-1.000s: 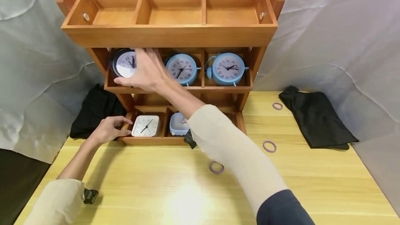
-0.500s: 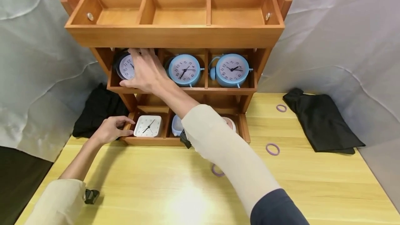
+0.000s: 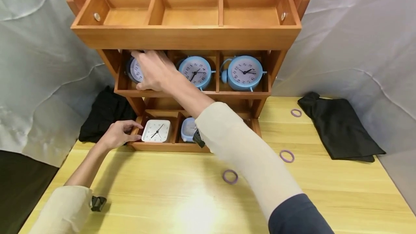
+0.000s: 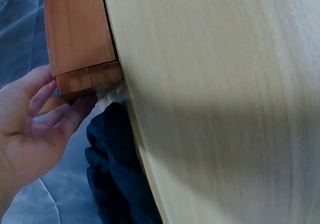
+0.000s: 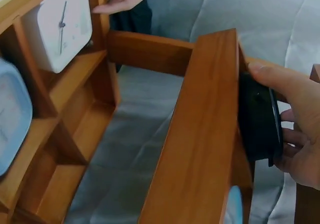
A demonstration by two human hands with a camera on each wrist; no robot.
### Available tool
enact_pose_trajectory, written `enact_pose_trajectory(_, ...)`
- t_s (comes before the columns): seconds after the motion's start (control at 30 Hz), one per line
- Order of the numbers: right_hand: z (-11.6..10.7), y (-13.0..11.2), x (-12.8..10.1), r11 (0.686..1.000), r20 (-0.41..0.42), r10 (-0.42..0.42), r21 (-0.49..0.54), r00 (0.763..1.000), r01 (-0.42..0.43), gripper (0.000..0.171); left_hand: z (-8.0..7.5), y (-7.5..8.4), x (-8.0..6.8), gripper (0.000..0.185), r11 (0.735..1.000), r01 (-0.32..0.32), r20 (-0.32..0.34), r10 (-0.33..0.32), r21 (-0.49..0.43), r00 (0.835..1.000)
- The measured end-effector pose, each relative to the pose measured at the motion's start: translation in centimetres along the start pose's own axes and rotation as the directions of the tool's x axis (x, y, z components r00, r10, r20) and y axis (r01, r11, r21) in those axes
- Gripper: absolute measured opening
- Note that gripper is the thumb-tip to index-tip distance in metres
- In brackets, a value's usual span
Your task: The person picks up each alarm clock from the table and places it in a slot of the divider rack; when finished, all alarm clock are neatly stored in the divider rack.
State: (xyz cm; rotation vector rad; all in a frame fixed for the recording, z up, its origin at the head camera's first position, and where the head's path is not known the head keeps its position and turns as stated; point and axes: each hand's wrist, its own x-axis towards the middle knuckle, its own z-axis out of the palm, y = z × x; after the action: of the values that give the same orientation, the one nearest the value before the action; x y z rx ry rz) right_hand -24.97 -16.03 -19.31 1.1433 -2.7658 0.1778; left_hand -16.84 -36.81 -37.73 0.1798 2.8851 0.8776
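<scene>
Black-rimmed round alarm clock (image 3: 134, 70) sits in the left compartment of the middle tier of the wooden shelf organizer (image 3: 185, 37), partly hidden behind the right hand (image 3: 155, 71). That hand's fingers and thumb curl round the clock's black rim, gripping it; the right wrist view shows the dark casing (image 5: 257, 116) pressed against the fingers (image 5: 280, 82) just behind the tier's wooden wall.

To the right in the same tier stand a light blue round alarm clock (image 3: 195, 72) in the middle compartment and a light blue twin-bell alarm clock (image 3: 244, 72) in the right one. The top tier's three compartments hold nothing visible.

The left hand (image 3: 117, 134) rests on the near left corner of the bottom tier, its fingers lightly bent against the wood (image 4: 82, 79) rather than clasping it. Just right of it lies a white square clock (image 3: 156, 130), face up, and beside that a light blue square clock (image 3: 188, 131), half hidden by the right forearm.

Black cloth (image 3: 104, 113) lies to the left of the organizer, another black cloth (image 3: 339, 127) well to the right. Three purple rings (image 3: 230, 176) lie on the yellow wooden table (image 3: 162, 198).
</scene>
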Motion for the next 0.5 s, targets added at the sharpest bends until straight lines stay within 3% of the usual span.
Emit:
enact_pose_trajectory(0.27, 1.2, 0.9, 0.1, 0.996, 0.014, -0.018, 0.091, 1.0, 0.016, 0.097, 0.4, -0.1, 0.0, 0.033, 1.0, -0.008, 0.007, 0.008, -0.005, 1.0)
enact_pose_trajectory(0.5, 1.8, 1.5, 0.2, 0.998, 0.082, 0.022, 0.049, 0.996, -0.026, 0.093, 0.2, 0.0, 0.1, 0.031, 1.0, -0.014, -0.017, 0.014, 0.015, 1.0)
